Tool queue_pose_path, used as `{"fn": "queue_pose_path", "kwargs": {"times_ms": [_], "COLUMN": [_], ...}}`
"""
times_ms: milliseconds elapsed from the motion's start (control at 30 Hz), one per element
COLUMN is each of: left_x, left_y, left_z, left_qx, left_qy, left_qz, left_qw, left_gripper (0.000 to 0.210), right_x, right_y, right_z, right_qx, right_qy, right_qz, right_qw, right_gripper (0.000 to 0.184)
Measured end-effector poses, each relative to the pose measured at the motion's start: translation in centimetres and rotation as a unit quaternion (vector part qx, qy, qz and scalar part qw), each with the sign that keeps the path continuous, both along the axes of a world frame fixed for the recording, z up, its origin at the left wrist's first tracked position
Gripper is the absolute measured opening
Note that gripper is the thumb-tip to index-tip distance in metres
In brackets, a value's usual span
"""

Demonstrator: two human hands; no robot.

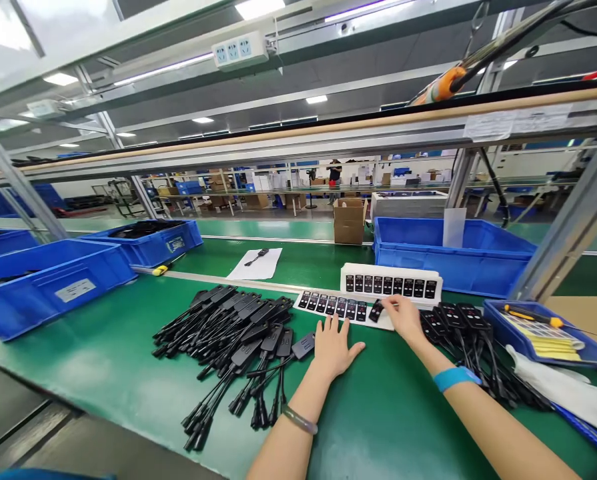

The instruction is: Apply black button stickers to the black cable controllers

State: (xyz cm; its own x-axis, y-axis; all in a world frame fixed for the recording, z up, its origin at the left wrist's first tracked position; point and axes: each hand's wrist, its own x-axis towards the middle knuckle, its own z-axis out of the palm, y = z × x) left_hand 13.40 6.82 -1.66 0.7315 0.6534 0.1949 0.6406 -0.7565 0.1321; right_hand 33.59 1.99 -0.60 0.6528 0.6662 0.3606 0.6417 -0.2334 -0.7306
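My right hand (pixel 403 319) pinches a small black label (pixel 376 311) at the right end of a white backing strip (pixel 385 323). The label is tilted against the row, and I cannot tell whether it is fully off the strip. Several more black labels sit in line to its left. My left hand (pixel 333 348) lies flat with fingers spread, fingertips at the strip's lower edge. Beside it is a black cabled module (pixel 304 345), at the edge of a large pile of similar cabled modules (pixel 248 310). Behind the strip lies a white stack of label sheets (pixel 392 268).
Right of my right hand are more cabled modules (pixel 461 317), a blue tray (pixel 543 333) with a yellow-handled tool, and white gloves (pixel 568 387). Blue bins (pixel 453 260) (pixel 53 283) stand at both sides. A white paper (pixel 255 264) carries one module. A metal shelf beam crosses above.
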Motion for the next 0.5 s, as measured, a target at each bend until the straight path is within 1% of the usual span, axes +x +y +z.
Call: {"fn": "queue_pose_path", "kwargs": {"times_ms": [67, 133, 200, 233, 267, 333, 400, 433, 500], "left_x": [-0.2, -0.9, -2.2, -3.0, -3.8, -5.1, -5.6, -5.5, -4.9], "left_y": [-0.1, -0.1, 0.0, 0.1, 0.2, 0.4, 0.3, 0.1, -0.6], "left_z": [0.8, 2.0, 3.3, 3.8, 4.3, 4.9, 5.2, 5.3, 5.4], "left_qx": [0.002, 0.013, 0.023, 0.023, 0.019, 0.001, -0.017, -0.025, -0.033], "left_qy": [0.002, -0.001, -0.005, -0.003, 0.002, 0.016, 0.016, 0.01, -0.016], "left_qz": [0.006, 0.026, 0.072, 0.102, 0.133, 0.17, 0.171, 0.164, 0.144], "left_qw": [1.0, 1.0, 0.997, 0.994, 0.991, 0.985, 0.985, 0.986, 0.989], "left_gripper": [0.07, 0.07, 0.074, 0.071, 0.065, 0.043, 0.025, 0.022, 0.026], "right_x": [0.0, -0.2, -0.7, -1.1, -1.6, -2.5, -3.5, -3.9, -4.6], "right_y": [-1.6, -3.7, -6.0, -7.2, -8.3, -10.0, -11.0, -11.2, -11.5], "right_z": [0.5, 1.0, 1.2, 1.1, 1.1, 0.9, 0.7, 0.7, 1.0], "right_qx": [0.065, 0.119, 0.151, 0.16, 0.167, 0.176, 0.184, 0.188, 0.196], "right_qy": [0.046, 0.086, 0.116, 0.13, 0.145, 0.179, 0.215, 0.232, 0.265], "right_qz": [-0.006, 0.003, 0.021, 0.031, 0.042, 0.063, 0.081, 0.089, 0.104], "right_qw": [0.997, 0.989, 0.981, 0.978, 0.974, 0.966, 0.956, 0.95, 0.938], "right_gripper": [0.032, 0.038, 0.039, 0.038, 0.036, 0.034, 0.032, 0.032, 0.031]}}
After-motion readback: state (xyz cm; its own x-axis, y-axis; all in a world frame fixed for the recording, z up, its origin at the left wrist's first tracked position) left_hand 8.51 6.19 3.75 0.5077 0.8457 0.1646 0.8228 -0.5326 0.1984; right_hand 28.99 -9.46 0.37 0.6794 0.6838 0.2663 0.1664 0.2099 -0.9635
